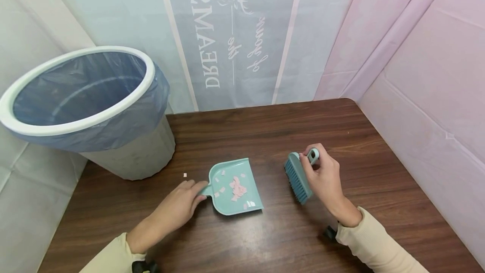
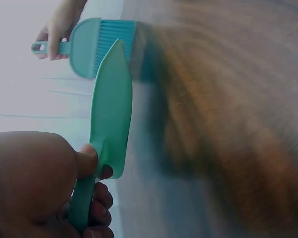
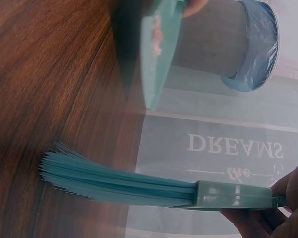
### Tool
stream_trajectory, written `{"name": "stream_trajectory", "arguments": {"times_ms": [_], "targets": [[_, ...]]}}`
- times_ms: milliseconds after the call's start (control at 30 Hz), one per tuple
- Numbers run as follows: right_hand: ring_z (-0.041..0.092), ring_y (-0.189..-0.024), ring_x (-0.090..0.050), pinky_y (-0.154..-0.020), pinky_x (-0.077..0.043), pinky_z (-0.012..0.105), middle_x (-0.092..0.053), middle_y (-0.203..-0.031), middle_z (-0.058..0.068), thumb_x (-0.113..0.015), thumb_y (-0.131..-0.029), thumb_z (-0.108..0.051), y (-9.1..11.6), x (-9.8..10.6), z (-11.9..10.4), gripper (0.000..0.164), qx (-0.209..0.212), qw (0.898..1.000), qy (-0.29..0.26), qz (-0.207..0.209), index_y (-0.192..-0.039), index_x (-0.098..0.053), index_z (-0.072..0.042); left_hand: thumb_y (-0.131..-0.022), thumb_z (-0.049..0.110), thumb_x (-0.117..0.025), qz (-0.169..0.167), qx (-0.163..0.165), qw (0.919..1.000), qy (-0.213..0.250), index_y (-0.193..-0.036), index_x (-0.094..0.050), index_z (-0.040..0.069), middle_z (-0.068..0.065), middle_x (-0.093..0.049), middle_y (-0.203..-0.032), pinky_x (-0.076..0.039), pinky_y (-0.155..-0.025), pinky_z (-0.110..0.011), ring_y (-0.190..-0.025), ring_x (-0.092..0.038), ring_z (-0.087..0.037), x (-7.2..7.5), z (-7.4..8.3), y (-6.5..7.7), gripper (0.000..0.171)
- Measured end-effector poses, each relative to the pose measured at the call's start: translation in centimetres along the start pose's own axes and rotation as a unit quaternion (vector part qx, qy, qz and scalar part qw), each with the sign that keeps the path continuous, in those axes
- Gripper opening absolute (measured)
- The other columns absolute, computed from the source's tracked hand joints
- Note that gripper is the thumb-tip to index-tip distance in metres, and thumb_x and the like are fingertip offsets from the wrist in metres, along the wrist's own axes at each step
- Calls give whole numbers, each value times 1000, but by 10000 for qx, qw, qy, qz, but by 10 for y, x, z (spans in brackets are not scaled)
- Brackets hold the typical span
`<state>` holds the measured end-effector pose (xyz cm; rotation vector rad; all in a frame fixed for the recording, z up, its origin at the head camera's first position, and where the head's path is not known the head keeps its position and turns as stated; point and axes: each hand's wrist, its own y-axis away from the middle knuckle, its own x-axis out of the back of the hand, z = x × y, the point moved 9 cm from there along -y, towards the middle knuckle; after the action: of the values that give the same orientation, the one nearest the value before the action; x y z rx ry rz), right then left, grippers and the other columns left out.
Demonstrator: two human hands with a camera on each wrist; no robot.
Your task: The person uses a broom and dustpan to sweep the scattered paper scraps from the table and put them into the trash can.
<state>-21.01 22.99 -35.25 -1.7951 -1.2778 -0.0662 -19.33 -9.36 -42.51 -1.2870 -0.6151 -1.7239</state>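
My left hand (image 1: 179, 204) grips the short handle of a light teal dustpan (image 1: 225, 204). Small pale pink paper scraps (image 1: 238, 188) lie on the pan, most of them heaped near its middle. In both wrist views the pan is raised off the table. To its right, my right hand (image 1: 326, 176) holds a matching hand brush (image 1: 298, 175) by the handle, whose looped end sticks out above the fingers. The brush's blue-green bristles (image 3: 114, 182) point down toward the wood in the right wrist view; whether they touch it I cannot tell.
A tall bin (image 1: 138, 155) lined with a blue bag stands at the table's back left. One stray paper scrap (image 1: 185, 175) lies on the brown wooden table (image 1: 242, 134) between bin and left hand. Printed cloth (image 1: 242, 54) hangs behind, with pale covered walls at both sides.
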Motion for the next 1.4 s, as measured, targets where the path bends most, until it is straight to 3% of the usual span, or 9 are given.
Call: {"name": "stream_trajectory", "arguments": {"times_ms": [100, 233, 333, 633, 1233, 1400], "targets": [[6, -50, -50, -45, -40, 13, -58, -73, -1, -66, -87, -7, 0, 0, 0, 12, 18, 10000, -5, -15, -89, -55, -7, -90, 18, -64, 89, -20, 10000, 2, -121, -60, 8, 6, -53, -83, -49, -79, -29, -77, -48, -8, 12, -1, -1, 34], [5, -50, -50, -45, -40, 13, -58, -73, -1, -66, -86, -6, 0, 0, 1, 12, 17, 10000, -8, -16, -89, -55, -7, -90, 17, -64, 161, -48, 9999, -33, -121, -59, 8, 7, -52, -82, -49, -76, -29, -76, -48, -9, 28, -2, -3, 33], [5, -51, -50, -45, -40, 13, -58, -73, -1, -66, -86, -6, 0, 0, 1, 12, 13, 10000, -8, -13, -89, -55, -7, -90, 16, -64, 237, -97, 9996, -86, -121, -59, 7, 7, -51, -81, -43, -64, -26, -72, -44, -9, 40, -2, -2, 33], [6, -52, -50, -46, -40, 13, -58, -73, -2, -67, -86, -7, -2, 1, 0, 13, -19, 10000, 41, 20, -90, -55, -8, -90, 15, -64, 344, -190, 9989, -257, -121, -59, 5, 7, -48, -76, -40, -60, -26, -67, -42, -9, 85, 5, -3, 32], [6, -51, -50, -46, -40, 14, -56, -73, -2, -66, -87, -8, -2, -2, 1, 13, -26, 10000, -37, -60, -91, -54, -8, -96, 19, -55, 385, -115, 9986, -353, -126, -56, 11, 7, -52, -81, -41, -64, -31, -72, -46, -11, 162, 15, 4, 31], [5, -49, -48, -45, -39, 14, -54, -72, -2, -67, -86, -7, -1, -2, 1, 13, -11, 10000, -41, -50, -91, -54, -8, -95, 18, -56, 621, -229, 9962, -574, -128, -56, 11, 7, -56, -86, -41, -66, -32, -73, -47, -11, 187, 19, 8, 34]]}}
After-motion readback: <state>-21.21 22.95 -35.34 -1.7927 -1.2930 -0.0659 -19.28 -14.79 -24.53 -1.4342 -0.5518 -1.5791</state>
